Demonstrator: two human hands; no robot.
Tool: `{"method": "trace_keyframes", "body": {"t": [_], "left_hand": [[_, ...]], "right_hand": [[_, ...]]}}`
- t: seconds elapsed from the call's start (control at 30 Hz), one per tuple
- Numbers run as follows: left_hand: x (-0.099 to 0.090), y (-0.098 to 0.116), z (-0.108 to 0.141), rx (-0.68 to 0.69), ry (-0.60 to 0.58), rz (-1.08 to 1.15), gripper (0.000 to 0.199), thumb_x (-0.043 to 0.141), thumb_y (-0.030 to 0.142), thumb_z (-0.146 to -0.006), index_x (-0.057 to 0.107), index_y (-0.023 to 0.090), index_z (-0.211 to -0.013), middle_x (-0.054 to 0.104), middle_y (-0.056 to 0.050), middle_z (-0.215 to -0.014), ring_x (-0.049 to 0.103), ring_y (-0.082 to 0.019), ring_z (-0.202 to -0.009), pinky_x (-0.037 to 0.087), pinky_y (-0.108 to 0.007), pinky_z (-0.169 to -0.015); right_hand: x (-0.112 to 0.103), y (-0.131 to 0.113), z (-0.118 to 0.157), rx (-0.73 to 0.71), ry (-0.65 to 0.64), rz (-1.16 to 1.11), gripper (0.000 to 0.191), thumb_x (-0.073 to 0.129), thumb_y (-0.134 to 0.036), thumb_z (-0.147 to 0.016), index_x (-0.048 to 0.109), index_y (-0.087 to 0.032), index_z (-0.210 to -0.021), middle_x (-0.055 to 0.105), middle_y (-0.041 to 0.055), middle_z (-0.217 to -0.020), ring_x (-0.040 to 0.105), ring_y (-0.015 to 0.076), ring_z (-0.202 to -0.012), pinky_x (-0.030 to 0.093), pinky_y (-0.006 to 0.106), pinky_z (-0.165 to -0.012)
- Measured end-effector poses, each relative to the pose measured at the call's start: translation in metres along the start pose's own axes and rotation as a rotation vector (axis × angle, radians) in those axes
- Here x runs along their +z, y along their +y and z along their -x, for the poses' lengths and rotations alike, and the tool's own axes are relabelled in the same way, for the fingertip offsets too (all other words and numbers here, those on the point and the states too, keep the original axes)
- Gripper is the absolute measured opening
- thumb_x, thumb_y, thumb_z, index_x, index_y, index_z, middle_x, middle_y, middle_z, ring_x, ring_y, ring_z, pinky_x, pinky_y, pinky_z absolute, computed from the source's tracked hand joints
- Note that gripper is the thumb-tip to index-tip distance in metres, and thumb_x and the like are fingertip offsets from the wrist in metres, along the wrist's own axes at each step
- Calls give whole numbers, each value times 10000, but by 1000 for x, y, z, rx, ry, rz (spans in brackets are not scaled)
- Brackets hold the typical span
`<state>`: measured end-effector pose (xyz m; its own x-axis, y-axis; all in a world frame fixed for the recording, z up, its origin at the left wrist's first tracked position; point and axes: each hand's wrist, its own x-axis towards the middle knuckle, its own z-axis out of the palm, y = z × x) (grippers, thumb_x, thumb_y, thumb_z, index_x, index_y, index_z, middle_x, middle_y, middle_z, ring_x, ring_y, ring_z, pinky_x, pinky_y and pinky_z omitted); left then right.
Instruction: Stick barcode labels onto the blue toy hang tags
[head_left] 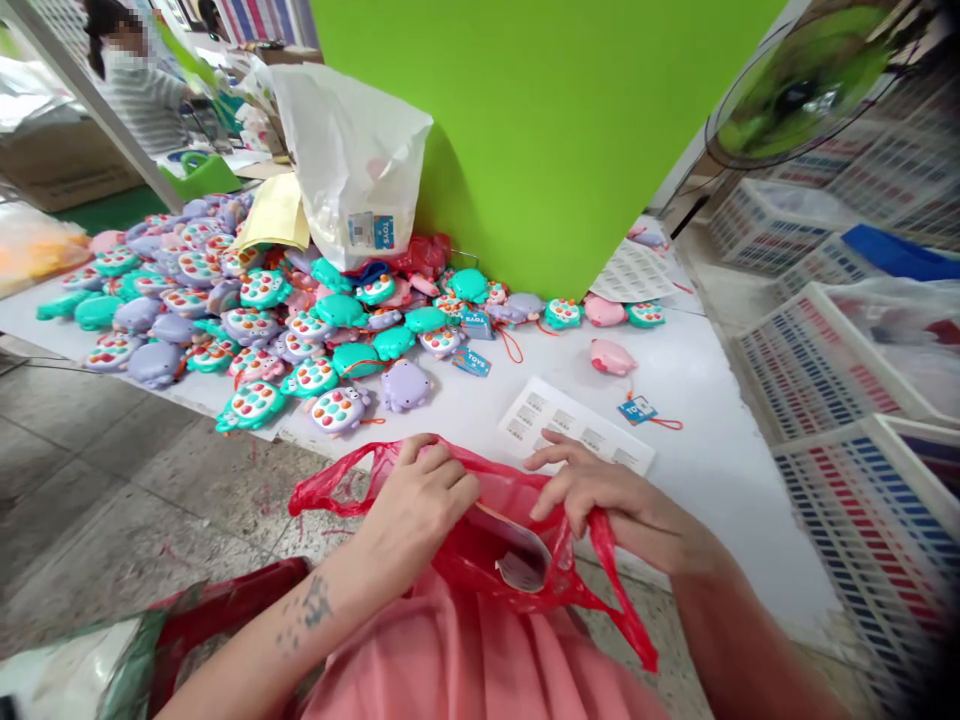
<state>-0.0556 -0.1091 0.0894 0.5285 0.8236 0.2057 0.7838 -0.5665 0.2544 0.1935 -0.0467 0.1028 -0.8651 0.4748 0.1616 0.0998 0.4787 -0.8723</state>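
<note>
In front of my lap hangs a red plastic bag (480, 470) with its mouth spread apart. My left hand (427, 500) is closed on the left part of its rim. On the other side, my right hand (600, 495) has curled fingers at the rim near a handle, the index finger stretched out more. Inside the bag lies a flat whitish item (523, 565), perhaps a stack of paper or card; its kind is unclear. Just beyond the bag, a sheet of printed labels (574, 425) lies on the white table (720, 480).
Many turtle-like, purple and pink toys (247, 320) are heaped on the left. A pink toy (611, 356) with a blue tag (637, 410) lies apart. Behind stand a white bag (352, 150) and a green panel (525, 120). Plastic baskets (862, 520) and a fan (799, 95) are right; a person (146, 95) sits far left.
</note>
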Motion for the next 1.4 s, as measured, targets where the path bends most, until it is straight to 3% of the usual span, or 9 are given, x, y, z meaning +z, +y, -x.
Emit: {"method": "trace_keyframes", "body": {"t": [0.13,0.27,0.4,0.57,0.93,1.1,1.2,1.3,1.4], "left_hand": [[3,5,13,27,90,43,287,313,194,-949,568,171,-818,556,-16,-720,447,-173,-764,306,-408,-921],[10,8,22,21,156,52,295,301,186,-949,570,162,-831,557,-20,-723,437,-169,-748,318,-405,-908],[14,8,18,-18,142,88,265,336,197,-942,569,165,-821,551,-22,-714,429,-167,-719,350,-363,-807],[12,-2,1,-62,100,42,181,425,261,-929,584,176,-945,599,-16,-755,470,-165,-751,345,-342,-783],[6,-26,-7,-214,-18,86,113,621,306,-810,607,195,-824,652,-7,-810,520,-197,-835,325,-375,-835],[7,-26,-7,-215,-24,44,212,596,227,-804,599,204,-1015,627,-34,-902,506,-214,-889,366,-392,-842],[7,-21,-1,-160,72,14,356,537,202,-840,512,211,-1196,582,-72,-1105,485,-237,-1037,364,-436,-917],[10,-9,5,60,125,34,357,462,264,-902,466,202,-1253,534,-89,-1241,417,-238,-1199,252,-480,-1058],[13,7,8,204,64,84,462,426,453,-897,487,127,-1218,634,-104,-1029,545,-223,-1045,201,-491,-1099]], "right_hand": [[-1,-22,0,97,-130,362,202,516,-405,-845,596,-220,-831,646,47,-976,437,243,-1205,87,494,-1119],[21,-33,-4,162,-36,598,342,594,-541,-764,580,-205,-699,636,41,-773,512,268,-1087,119,523,-1098],[36,-34,-14,245,11,749,207,572,-390,-827,633,-211,-745,640,24,-749,556,219,-947,182,498,-1069],[26,-19,-24,279,-57,772,283,461,-190,-884,643,-216,-668,645,7,-724,561,167,-845,256,443,-1013],[15,-1,-22,391,-60,707,186,607,-259,-803,584,-191,-632,610,-7,-672,570,163,-773,283,423,-997],[14,2,-23,385,-31,709,196,594,-295,-806,584,-194,-639,613,3,-677,571,169,-775,306,410,-976],[11,2,-23,387,-13,711,224,552,-295,-825,582,-190,-629,606,4,-647,568,167,-758,366,359,-881],[4,0,-26,437,34,730,279,505,-305,-840,568,-181,-598,591,15,-621,554,161,-717,393,288,-715],[-3,0,-28,469,128,713,334,451,-338,-859,547,-180,-581,578,18,-614,530,146,-661,371,257,-622]]}}
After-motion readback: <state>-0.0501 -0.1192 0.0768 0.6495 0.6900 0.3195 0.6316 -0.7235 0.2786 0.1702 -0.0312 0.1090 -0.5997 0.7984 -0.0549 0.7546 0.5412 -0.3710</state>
